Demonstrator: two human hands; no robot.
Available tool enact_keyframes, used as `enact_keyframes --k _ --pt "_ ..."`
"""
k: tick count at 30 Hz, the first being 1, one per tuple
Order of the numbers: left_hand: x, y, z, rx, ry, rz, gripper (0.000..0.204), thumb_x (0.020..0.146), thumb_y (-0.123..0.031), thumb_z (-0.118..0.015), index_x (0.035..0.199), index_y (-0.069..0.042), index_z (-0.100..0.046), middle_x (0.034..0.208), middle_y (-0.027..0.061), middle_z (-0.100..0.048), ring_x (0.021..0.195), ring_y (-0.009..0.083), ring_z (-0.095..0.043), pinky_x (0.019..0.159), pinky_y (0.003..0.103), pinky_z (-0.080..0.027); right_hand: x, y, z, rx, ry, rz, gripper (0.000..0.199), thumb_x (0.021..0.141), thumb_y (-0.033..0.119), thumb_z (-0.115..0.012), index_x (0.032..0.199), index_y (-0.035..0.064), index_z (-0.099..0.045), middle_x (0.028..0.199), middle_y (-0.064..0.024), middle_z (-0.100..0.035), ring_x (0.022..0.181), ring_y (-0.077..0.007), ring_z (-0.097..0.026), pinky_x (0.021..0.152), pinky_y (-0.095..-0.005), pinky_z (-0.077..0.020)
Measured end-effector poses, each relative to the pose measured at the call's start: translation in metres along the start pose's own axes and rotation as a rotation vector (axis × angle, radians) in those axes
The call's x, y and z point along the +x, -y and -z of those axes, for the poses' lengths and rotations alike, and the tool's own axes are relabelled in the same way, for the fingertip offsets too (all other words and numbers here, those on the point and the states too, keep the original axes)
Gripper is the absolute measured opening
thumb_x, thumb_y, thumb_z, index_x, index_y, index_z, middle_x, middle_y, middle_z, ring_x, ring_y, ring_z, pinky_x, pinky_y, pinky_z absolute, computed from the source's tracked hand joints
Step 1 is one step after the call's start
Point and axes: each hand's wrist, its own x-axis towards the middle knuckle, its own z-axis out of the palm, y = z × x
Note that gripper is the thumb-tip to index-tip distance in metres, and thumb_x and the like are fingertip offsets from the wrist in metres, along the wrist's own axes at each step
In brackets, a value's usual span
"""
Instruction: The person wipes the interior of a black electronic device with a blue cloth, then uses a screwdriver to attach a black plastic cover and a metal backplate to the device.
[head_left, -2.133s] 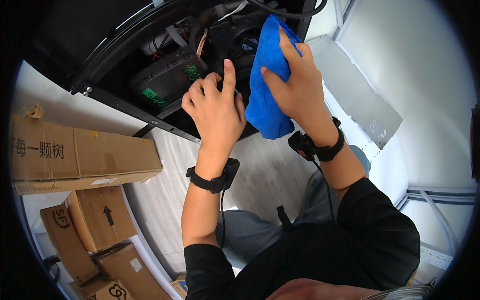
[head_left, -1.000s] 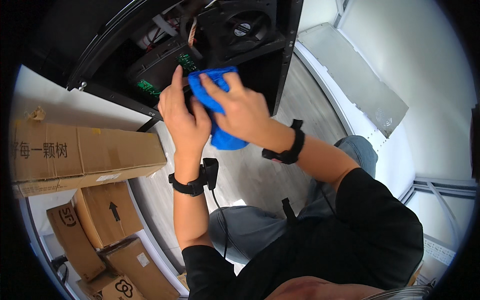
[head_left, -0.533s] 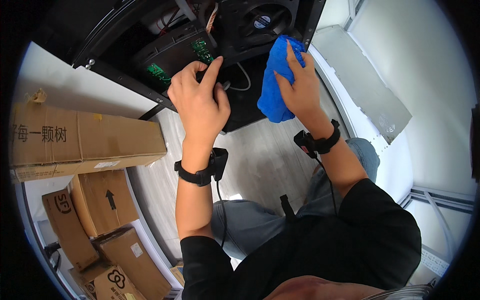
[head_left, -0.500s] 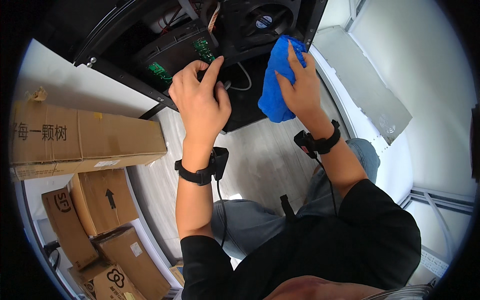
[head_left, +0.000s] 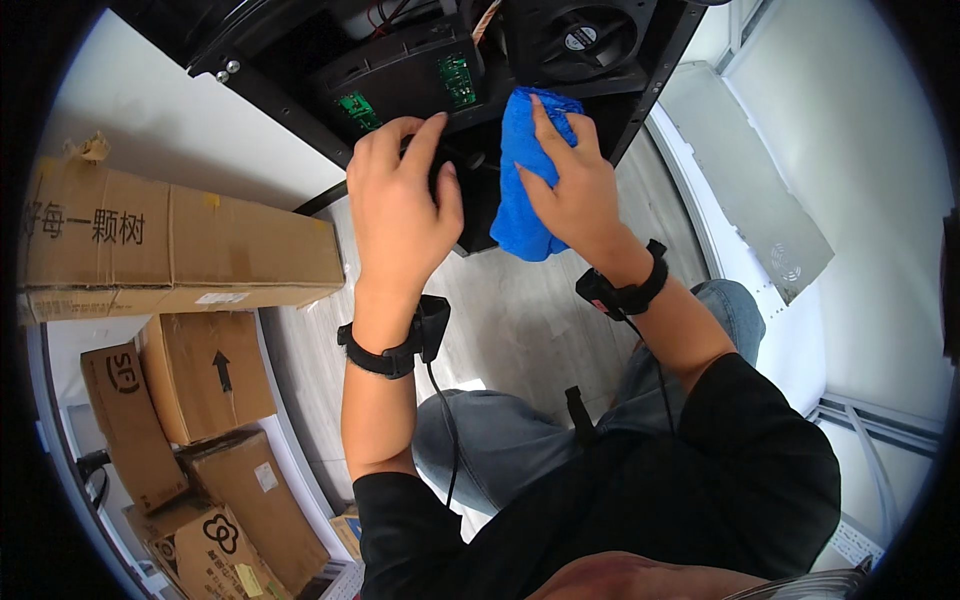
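Observation:
In front of me is a black cabinet (head_left: pixel 650 95) with its inside exposed. A dark housing (head_left: pixel 405 75) with green circuit boards sits in it, left of a black fan (head_left: pixel 605 65). My left hand (head_left: pixel 400 205) is at the lower edge of the housing, fingers bent, thumb and forefinger apart, with nothing visible between them. The other fingertips are partly hidden. A crumpled blue cloth (head_left: pixel 520 190) is in my right hand (head_left: pixel 580 195), fingers spread over it and pressing it below the fan, at the cabinet's lower opening.
Cardboard boxes (head_left: pixel 215 245) are stacked along the left wall. A grey perforated panel (head_left: pixel 745 180) leans at the right. Grey wood-look floor (head_left: pixel 510 330) lies beneath my arms. Cables (head_left: pixel 447 440) run from the black bands on both wrists.
The view has shifted, so the cabinet appears farther right. Against it, my right hand has moved the blue cloth left, and my left hand also sits farther left along the housing.

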Motion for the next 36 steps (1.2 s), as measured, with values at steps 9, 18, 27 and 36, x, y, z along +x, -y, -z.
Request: enact_keyframes --k 9,18,27,36 --pt "-0.002 -0.003 0.001 0.149 0.072 -0.021 0.054 0.074 -0.009 -0.068 0.126 -0.018 -0.060 0.112 0.0122 -0.054 0.104 0.0311 -0.049 0.090 0.041 -0.040 0.003 0.010 -0.003 0.018 0.016 -0.004 0.063 0.077 0.015 -0.066 0.137 0.0159 -0.049 0.114 -0.0197 -0.049 0.074 -0.0332 -0.065 0.064 -0.0343 -0.0559" --pt "-0.012 0.011 0.020 -0.149 -0.054 0.077 0.061 0.075 0.000 -0.058 0.135 -0.002 -0.046 0.122 0.0216 -0.052 0.104 0.0373 -0.055 0.088 0.040 -0.048 0.006 0.048 -0.032 0.137 0.084 0.089 0.059 0.075 0.014 -0.065 0.133 0.0185 -0.053 0.115 -0.0165 -0.050 0.073 -0.0340 -0.066 0.062 -0.0373 -0.0566" --pt "-0.006 0.003 0.021 -0.031 0.013 0.097 0.072 0.067 -0.005 -0.052 0.138 -0.001 -0.041 0.120 0.0209 -0.054 0.099 0.0360 -0.055 0.090 0.043 -0.044 0.006 0.075 -0.062 0.182 0.262 0.017 0.055 0.082 0.029 -0.063 0.135 0.0251 -0.051 0.105 -0.0151 -0.048 0.063 -0.0337 -0.065 0.057 -0.0406 -0.0556" --pt "-0.011 0.010 0.015 -0.060 -0.023 0.083 0.082 0.067 0.003 -0.051 0.145 0.003 -0.026 0.111 0.0195 -0.061 0.099 0.0330 -0.055 0.090 0.041 -0.044 0.001 0.001 -0.016 0.033 -0.081 -0.029 0.063 0.073 0.012 -0.067 0.134 0.0255 -0.054 0.115 -0.0179 -0.051 0.073 -0.0329 -0.065 0.062 -0.0377 -0.0559"
